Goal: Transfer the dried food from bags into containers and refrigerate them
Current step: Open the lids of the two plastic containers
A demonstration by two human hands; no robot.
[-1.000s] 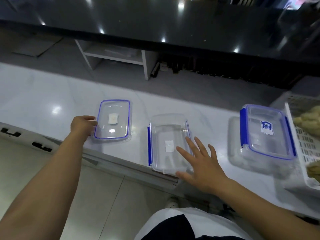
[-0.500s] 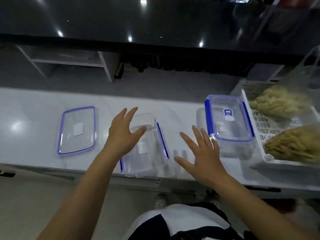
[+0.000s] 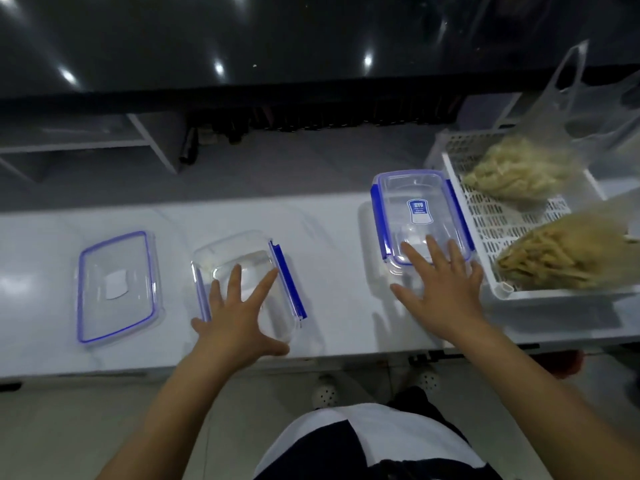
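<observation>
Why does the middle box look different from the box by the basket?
The middle box is open, its lid lying beside it; the box by the basket has its lid on. The closed box shows a blue label; the open one doesn't. Both are clear, empty, with blue clips.

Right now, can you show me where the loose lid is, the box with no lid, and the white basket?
loose lid (image 3: 116,285), head view, on its white centre sticker.
open box (image 3: 242,251), head view, on its clear bottom.
white basket (image 3: 465,216), head view, on its left wall.
</observation>
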